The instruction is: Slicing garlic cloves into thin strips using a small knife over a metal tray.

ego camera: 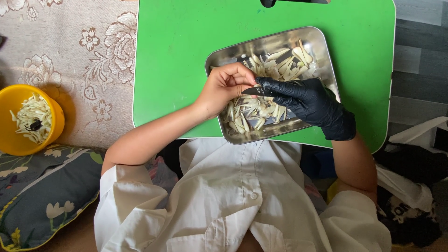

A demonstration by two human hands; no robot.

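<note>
From the head camera, looking straight down, a steel tray lies on a green board, toward the board's right half, and the tray serves as the landmark here. Pale peeled cloves fill the tray, piled thickest at its far right corner and along its near edge. The left hand, bare, hovers over the tray's left part with its fingers curled in and pinched on a small pale piece right where it meets the other hand; what exactly that piece is cannot be told at this size. The right hand, in a black glove, reaches in over the tray's near right side, its fingers closed on a small dark tool or blade whose tip touches the left hand's fingertips above the tray's middle. Both forearms run back from the tray toward a white shirt at the bottom of the view. Well to the left of the tray, off the board, a yellow bowl holds pale peels and a small dark object, standing on a beige flowered cloth. Nearer than the bowl and left of the tray lies a dark flowered cushion. To the right of the tray, beyond the board's edge, grey floorboards show, with a black and white bag nearer the person.
</note>
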